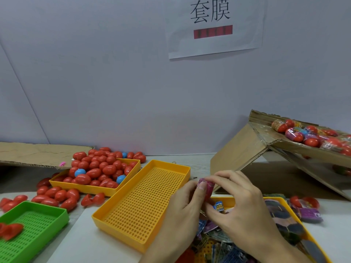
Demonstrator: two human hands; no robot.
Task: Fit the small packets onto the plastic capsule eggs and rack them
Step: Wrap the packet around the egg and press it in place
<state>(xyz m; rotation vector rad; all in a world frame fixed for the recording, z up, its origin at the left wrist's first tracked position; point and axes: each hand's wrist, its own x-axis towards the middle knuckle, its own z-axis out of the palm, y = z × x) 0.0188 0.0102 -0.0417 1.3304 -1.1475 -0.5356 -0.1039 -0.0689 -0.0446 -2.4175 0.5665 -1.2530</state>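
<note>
**While both hands work a packet over an egg**

As the left hand [187, 202] and right hand [239, 200] pinch one egg [206, 188] between curled fingers, a pink packet [204, 184] sits partly over it: fitting appears under way. Beneath the fingers lie loose packets [218, 238]. Left of them waits the empty yellow tray [140, 202]; next, seating the packet fully, then racking. Beyond, red eggs [98, 169] heap.

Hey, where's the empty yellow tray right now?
In the head view the empty yellow tray sits centre, tilted diagonally, just left of both hands, with the egg-filled yellow tray behind it to the left.
</note>
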